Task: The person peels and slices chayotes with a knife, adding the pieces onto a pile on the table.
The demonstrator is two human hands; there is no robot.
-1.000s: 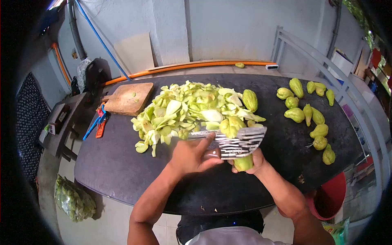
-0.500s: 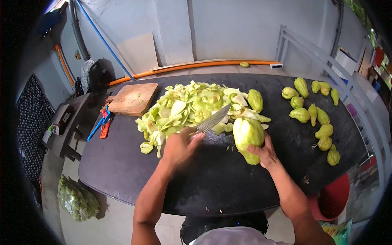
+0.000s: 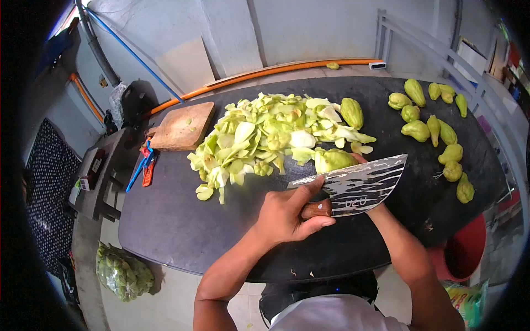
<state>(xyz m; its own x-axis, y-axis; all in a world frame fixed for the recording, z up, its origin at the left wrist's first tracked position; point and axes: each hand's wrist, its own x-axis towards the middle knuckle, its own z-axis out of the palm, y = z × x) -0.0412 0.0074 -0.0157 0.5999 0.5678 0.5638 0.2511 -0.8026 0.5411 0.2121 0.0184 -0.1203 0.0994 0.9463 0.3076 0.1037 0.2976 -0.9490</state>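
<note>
My left hand (image 3: 287,215) is closed around the wooden handle of a broad cleaver (image 3: 367,185), its thumb and a finger reaching along the handle and the blade's base. The wide, dark-streaked blade points right, across a large pale green chayote (image 3: 333,159). Behind the blade my right hand (image 3: 360,158) grips this chayote; most of that hand is hidden, with only a fingertip above the blade and the wrist below it. Whether the edge touches the chayote I cannot tell. Just beyond lies a heap of chayote peelings and slices (image 3: 248,135), with a whole chayote (image 3: 351,113) at its right end.
Several whole chayotes (image 3: 415,131) lie on the right of the black table (image 3: 187,226). A wooden chopping board (image 3: 182,127) and red and blue tools (image 3: 147,168) are at the left. A red bucket (image 3: 469,248) and a filled plastic bag (image 3: 124,273) stand on the floor.
My left hand has brought the cleaver right and nearer, over the chayote, with its flat side turned to view. The chayote is now largely behind the blade. The view has shifted slightly.
</note>
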